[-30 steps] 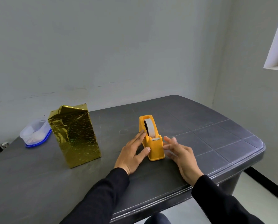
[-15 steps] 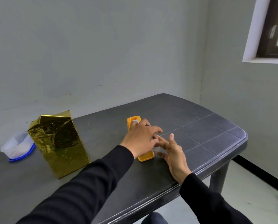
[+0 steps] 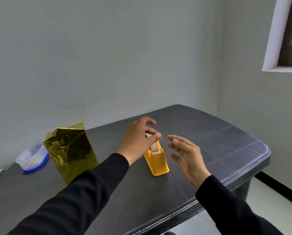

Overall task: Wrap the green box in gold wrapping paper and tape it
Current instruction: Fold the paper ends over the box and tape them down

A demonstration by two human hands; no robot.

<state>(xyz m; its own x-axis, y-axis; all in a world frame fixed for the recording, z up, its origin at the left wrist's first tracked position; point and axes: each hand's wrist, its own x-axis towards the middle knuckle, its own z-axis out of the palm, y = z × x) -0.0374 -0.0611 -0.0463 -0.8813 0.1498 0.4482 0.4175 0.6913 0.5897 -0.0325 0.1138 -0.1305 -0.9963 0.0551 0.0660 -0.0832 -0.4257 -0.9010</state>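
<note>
Left hand [image 3: 138,141] over yellow tape dispenser [image 3: 157,160] at frame centre, right hand [image 3: 186,155] loose just right of it.

Left hand thumb and forefinger are pinched together above the dispenser's top, apparently on the tape end, though the tape itself is too faint to confirm; other fingers curled above. Right hand held off the bench [image 3: 226,150], fingers spread and relaxed, holding nothing, not touching the dispenser. Dispenser stands upright on the dark grey bench, white tape roll partly hidden behind the left hand. Gold-wrapped box [image 3: 72,150] stands upright at left of centre, well apart from both hands, top folds crumpled; no green showing. Clear plastic container with blue lid [image 3: 33,158] sits just behind the box at far left. Both sleeves black. Window corner [image 3: 287,39] upper right.
</note>
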